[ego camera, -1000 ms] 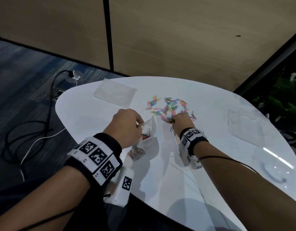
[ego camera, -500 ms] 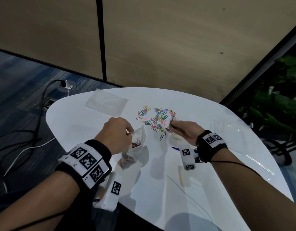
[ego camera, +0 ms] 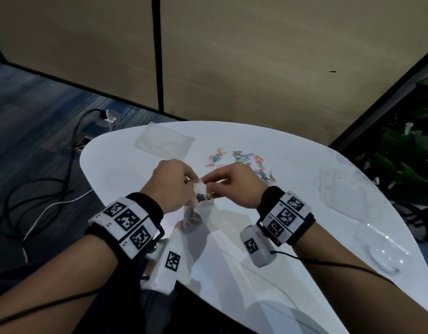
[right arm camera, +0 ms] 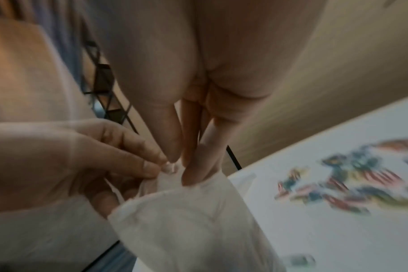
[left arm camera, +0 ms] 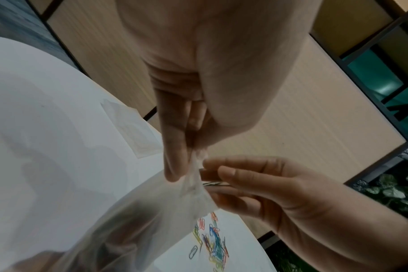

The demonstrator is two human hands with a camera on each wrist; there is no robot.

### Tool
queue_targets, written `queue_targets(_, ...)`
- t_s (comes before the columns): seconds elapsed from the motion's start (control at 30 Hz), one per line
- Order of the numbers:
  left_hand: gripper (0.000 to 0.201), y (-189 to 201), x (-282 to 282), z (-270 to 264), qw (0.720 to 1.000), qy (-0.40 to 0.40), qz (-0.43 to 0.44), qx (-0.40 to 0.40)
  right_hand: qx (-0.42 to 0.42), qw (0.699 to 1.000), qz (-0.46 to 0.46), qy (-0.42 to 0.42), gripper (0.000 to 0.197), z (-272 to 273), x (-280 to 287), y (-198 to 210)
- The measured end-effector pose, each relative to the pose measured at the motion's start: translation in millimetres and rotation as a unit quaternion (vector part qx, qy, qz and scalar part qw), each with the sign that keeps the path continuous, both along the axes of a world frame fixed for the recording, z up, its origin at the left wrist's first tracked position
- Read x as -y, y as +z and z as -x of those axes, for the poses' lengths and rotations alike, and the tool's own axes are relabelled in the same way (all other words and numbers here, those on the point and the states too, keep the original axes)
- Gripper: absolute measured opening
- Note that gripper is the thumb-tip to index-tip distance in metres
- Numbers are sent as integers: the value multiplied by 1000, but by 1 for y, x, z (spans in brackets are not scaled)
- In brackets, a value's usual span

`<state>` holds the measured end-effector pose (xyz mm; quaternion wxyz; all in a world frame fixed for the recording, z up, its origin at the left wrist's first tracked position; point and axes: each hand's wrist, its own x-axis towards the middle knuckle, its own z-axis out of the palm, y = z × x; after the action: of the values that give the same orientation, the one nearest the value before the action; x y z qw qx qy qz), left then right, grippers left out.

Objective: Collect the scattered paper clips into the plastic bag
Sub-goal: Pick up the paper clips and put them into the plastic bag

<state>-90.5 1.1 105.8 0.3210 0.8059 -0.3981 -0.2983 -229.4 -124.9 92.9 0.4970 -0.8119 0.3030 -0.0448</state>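
Plastic bag (ego camera: 200, 206): clear, held up over the near side of the white table (ego camera: 304, 237), a few clips inside.
Left hand (ego camera: 170, 183): thumb and fingers pinching the bag's top edge.
Right hand (ego camera: 234, 184): at the bag's mouth, fingertips pinched on a paper clip (left arm camera: 216, 183).
Loose paper clips (ego camera: 244, 162): coloured heap on the table just beyond the bag.
Second flat bag (ego camera: 163, 143): beyond the held bag, to its left.
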Motion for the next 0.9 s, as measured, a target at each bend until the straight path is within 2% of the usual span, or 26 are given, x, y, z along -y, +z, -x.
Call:
queue_targets(0.07,17,0,-3,-9,1000,14,11,-8,22,1000,-21,7,15,-8,8,9)
queue_targets(0.17,20,-6,-7,-25,999,34,25,-1,77,992,-77,-70,14,-20,38,9)
queue_targets(0.2,20,-8,-8,-30,999,44,27,1,77,990,-68,-100,15,-25,53,-1)
queue_targets(0.27,20,-14,-10,-40,997,70,31,3,0,991,41,-129,19,-37,87,-33)
queue_targets(0.33,20,-18,-11,-47,995,87,36,13,-131,973,165,-97,32,-48,111,-62)
queue_targets(0.37,20,-19,-12,-49,995,92,39,18,-176,962,197,-69,40,-54,117,-73)
queue_targets(0.47,16,-20,-13,-53,995,90,39,22,-254,941,225,8,48,-73,127,-94)
queue_targets(0.7,10,-24,-12,-54,996,73,38,19,-255,901,321,139,52,-71,108,-128)
queue_targets(0.8,9,-22,-13,-52,997,67,36,22,-177,879,416,149,38,-51,93,-130)
queue_targets(0.83,9,-22,-13,-51,997,64,35,25,-176,870,434,156,33,-45,91,-131)
queue_targets(0.9,10,-20,-14,-48,997,57,29,34,-226,841,460,175,18,-37,89,-131)
